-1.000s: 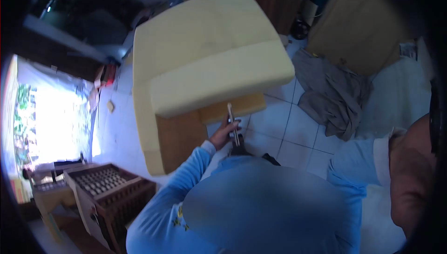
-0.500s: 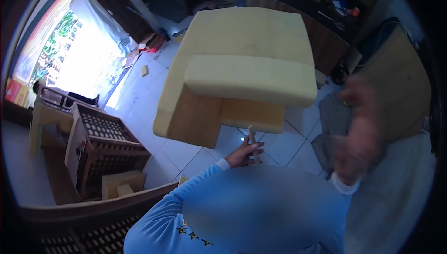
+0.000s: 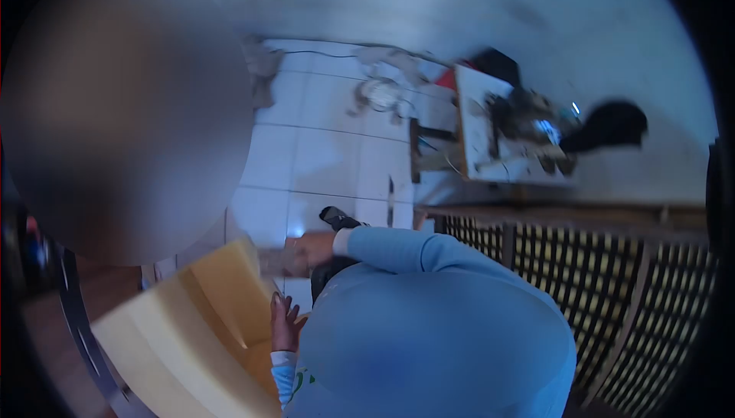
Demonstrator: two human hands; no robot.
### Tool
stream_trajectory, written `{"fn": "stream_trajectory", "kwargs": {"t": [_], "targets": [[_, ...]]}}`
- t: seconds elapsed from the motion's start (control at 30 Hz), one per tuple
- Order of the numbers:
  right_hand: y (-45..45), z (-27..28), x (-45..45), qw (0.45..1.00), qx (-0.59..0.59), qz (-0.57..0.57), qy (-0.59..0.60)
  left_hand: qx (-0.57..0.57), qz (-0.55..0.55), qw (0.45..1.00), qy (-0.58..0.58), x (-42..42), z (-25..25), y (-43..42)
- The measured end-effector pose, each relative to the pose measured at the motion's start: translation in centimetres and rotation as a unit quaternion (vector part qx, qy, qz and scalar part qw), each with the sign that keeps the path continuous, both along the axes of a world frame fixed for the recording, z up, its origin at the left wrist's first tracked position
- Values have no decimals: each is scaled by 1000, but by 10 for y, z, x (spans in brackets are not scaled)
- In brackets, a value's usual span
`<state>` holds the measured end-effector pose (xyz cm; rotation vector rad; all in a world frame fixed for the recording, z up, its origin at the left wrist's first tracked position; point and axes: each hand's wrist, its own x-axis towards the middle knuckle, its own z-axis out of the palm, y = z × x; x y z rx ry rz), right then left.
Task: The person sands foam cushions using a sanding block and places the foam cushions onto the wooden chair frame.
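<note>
My left hand (image 3: 285, 324) is low in the view, just right of a pale yellow foam seat block (image 3: 164, 326). Its fingers point up and stand apart; I make out nothing held in them. My right hand (image 3: 300, 256) reaches across from the right in a blue sleeve, above my left hand and near the foam's upper corner. Motion smears its fingers, so whether they hold anything is unclear. The foam block has a raised section and a darker inner recess facing my hands.
A small table (image 3: 478, 131) at the upper right carries a dark machine and clutter. Dark lattice frames (image 3: 551, 280) stand at the right. A fan-like round object (image 3: 380, 95) and cloths lie on the white tiled floor (image 3: 321, 154). A large blur hides the upper left.
My view has swung right, bringing the small table into sight and shifting the foam to the lower left. The pale stick in my left hand is no longer visible. My right arm now crosses leftward.
</note>
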<state>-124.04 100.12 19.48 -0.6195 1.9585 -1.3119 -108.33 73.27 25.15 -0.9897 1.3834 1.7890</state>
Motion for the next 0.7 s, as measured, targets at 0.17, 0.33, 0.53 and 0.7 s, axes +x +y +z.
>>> {"fn": "stream_trajectory", "kwargs": {"t": [0.17,0.33,0.53,0.7], "targets": [[233,-81,60,666,-126,-721,-143,-128,-120,981,81,-52,-33,-69],[394,-81,97,518,-59,-843,-133,-205,-21,969,136,-59,-27,-69],[499,-147,35,583,-88,-781,-205,-357,30,926,118,27,-31,-26],[495,-135,-38,622,2,-755,-208,-529,91,844,-10,157,-14,37]]}}
